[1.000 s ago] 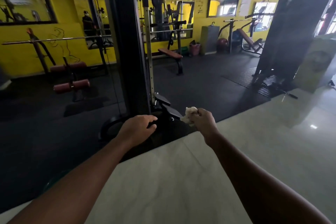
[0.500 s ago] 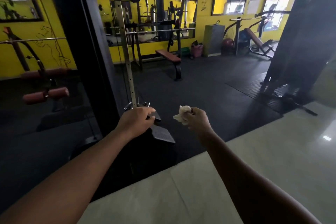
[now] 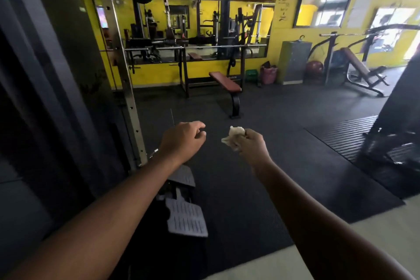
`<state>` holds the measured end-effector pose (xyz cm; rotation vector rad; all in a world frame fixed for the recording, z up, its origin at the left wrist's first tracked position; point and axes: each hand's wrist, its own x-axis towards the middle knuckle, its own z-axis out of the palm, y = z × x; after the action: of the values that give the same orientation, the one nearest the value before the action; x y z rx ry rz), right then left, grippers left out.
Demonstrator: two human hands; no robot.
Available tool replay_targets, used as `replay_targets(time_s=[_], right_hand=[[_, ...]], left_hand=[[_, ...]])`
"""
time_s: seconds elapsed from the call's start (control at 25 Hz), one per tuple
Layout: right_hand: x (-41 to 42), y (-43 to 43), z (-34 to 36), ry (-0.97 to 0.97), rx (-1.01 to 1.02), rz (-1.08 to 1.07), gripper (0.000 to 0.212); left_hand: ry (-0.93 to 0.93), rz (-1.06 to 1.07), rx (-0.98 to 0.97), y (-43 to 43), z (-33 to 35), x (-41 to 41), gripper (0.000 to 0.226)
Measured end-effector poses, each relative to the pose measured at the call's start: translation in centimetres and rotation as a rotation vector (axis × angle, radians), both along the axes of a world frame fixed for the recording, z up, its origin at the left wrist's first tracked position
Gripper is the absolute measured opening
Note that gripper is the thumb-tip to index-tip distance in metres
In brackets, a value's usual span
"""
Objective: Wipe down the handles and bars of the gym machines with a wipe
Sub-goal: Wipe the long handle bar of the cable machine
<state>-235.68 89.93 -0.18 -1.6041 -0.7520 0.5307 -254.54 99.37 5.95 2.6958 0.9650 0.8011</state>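
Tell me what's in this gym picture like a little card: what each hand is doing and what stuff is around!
place: gym with a yellow wall and dark floor
left hand: held out in front, fingers curled; can't tell if it holds anything
right hand: grips a crumpled white wipe
nearest machine: metal post with holes, left of the left hand; grey footplate below it
farther off: red-brown bench, red ball by the wall
wiping: the wipe touches no bar or handle

two hands, left hand (image 3: 181,138) and right hand (image 3: 250,146), one wipe (image 3: 234,134), one flat bench (image 3: 223,82), one red ball (image 3: 314,69).
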Motion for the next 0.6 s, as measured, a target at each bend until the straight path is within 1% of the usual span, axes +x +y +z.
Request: replay_targets(time_s=[0.2,0.36,0.48,0.6], right_hand=[[11.2,10.8,3.9,-0.024,0.040,0.075,0.030],[20.5,20.6,6.2,-0.051,0.130,0.126,0.023],[26.4,26.9,7.1,-0.040,0.206,0.189,0.023],[31.3,32.5,8.3,0.002,0.229,0.341,0.018]], left_hand=[[-0.152,0.137,0.211,8.5,4.0,12.9,0.036],[-0.177,0.236,0.375,15.3,6.7,22.5,0.042],[-0.177,0.361,0.450,19.4,7.7,27.9,0.043],[-0.170,0.527,0.440,22.9,8.4,32.9,0.044]])
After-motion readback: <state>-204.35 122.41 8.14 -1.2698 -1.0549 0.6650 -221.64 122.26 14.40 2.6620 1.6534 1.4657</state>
